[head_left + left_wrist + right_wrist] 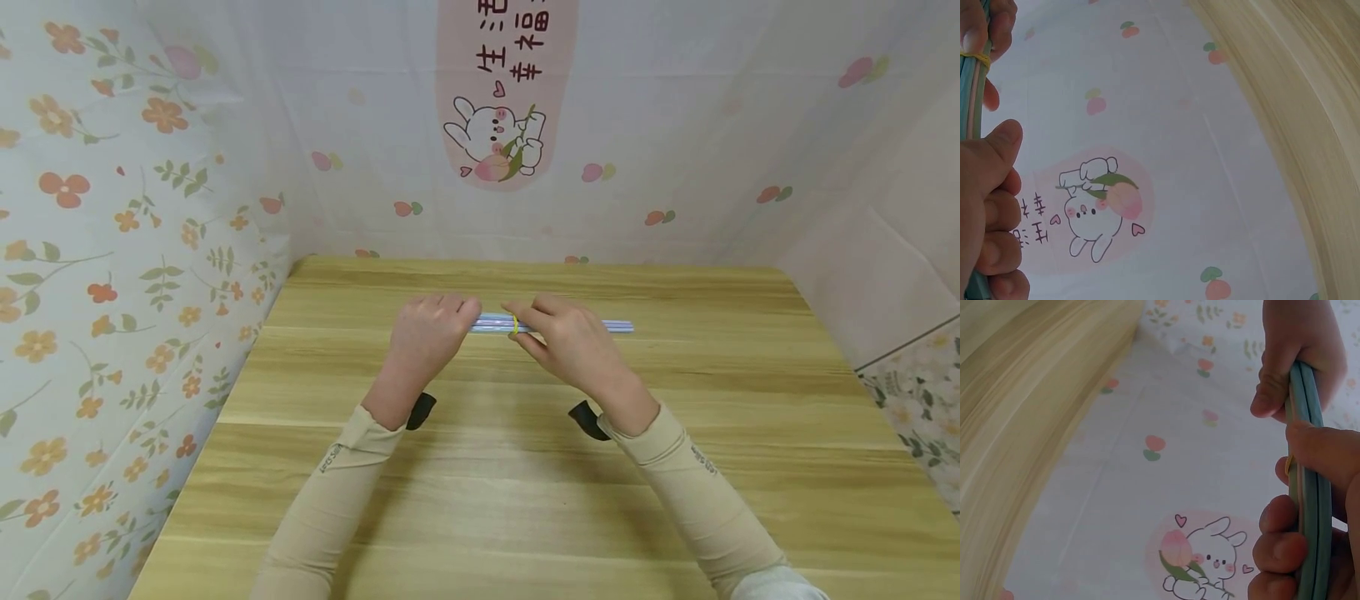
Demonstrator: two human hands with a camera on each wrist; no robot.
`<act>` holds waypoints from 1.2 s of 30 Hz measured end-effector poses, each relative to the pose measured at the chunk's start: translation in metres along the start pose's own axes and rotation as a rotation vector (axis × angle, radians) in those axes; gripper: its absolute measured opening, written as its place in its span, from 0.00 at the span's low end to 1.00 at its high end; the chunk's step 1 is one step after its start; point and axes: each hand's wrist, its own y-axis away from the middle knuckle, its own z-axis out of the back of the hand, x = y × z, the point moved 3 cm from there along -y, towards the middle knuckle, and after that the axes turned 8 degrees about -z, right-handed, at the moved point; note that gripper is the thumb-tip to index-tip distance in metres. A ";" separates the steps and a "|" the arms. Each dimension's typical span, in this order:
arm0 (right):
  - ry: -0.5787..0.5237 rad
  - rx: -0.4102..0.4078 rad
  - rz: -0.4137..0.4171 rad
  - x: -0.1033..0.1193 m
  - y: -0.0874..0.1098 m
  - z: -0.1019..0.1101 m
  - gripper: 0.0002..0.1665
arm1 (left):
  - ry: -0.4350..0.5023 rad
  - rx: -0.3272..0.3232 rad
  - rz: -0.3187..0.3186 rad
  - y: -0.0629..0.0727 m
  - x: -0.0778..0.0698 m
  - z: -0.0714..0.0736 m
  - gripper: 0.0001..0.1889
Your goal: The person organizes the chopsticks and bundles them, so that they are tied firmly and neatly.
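A bundle of slim pastel sticks (492,322), blue, teal and pinkish, is held sideways above the wooden table. A thin yellow band (515,324), which looks like a rubber band, circles it near the middle. My left hand (430,337) grips the left end, its fingers curled round the sticks in the left wrist view. On the other side my right hand (577,346) holds the bundle, thumb and fingertips at the band. The sticks' right end sticks out past that hand. In the right wrist view, the thumb lies along the bundle (1311,556) and the other fingers curl beneath.
The wood-grain table (480,517) spreads under both arms. A white cloth (360,100) with a rabbit print hangs behind it, and a flowered cloth (135,275) on the left. Dark curved pieces (588,421) show at both wrists.
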 end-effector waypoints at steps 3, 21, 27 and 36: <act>0.012 -0.004 -0.006 0.001 0.000 0.000 0.23 | 0.011 -0.001 0.002 0.001 -0.001 0.000 0.14; 0.158 -0.089 -0.017 0.004 -0.002 0.000 0.32 | 0.001 0.006 0.000 -0.003 -0.003 0.000 0.14; 0.151 -0.064 -0.014 0.003 -0.003 0.002 0.34 | -0.006 0.006 -0.002 -0.004 -0.003 0.000 0.14; 0.005 0.058 -0.133 -0.013 0.004 0.012 0.22 | 0.005 0.017 0.018 0.002 0.000 -0.003 0.18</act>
